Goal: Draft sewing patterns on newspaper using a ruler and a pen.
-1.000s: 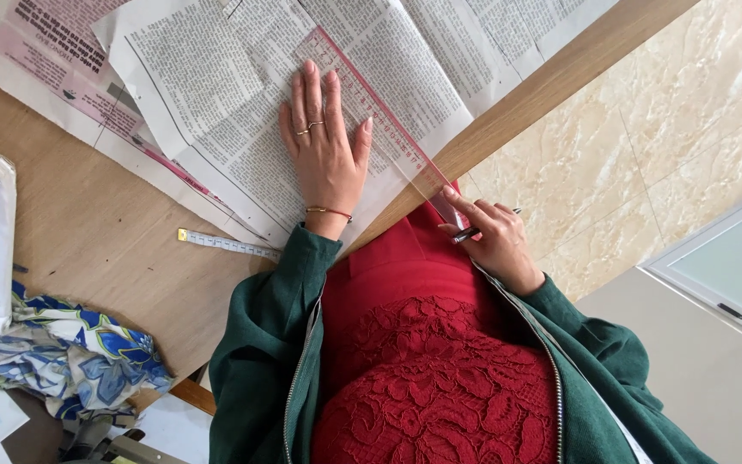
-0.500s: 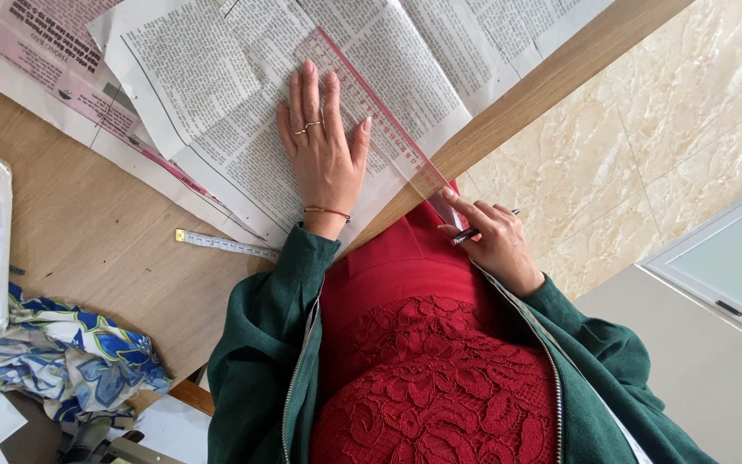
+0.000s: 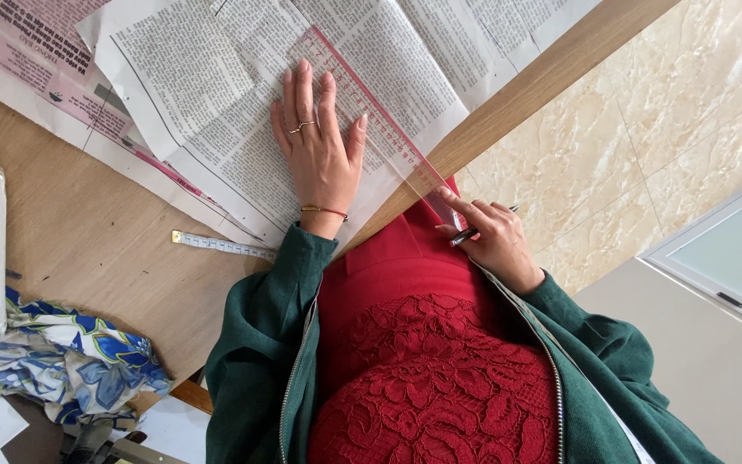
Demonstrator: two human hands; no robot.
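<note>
Pressing flat and open, the left hand (image 3: 319, 150) holds the newspaper (image 3: 216, 112) on the table (image 3: 88, 241), beside the ruler (image 3: 371, 120). The right hand (image 3: 491, 236) grips a pen (image 3: 472, 230), one finger on the ruler's end.

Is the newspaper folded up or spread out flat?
Spread out flat. The newspaper lies open on the wooden table, the left hand presses it down, and a clear ruler lies across it.

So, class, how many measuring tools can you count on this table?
2: a clear ruler on the newspaper, beside the left hand; a tape measure on bare wood.
</note>
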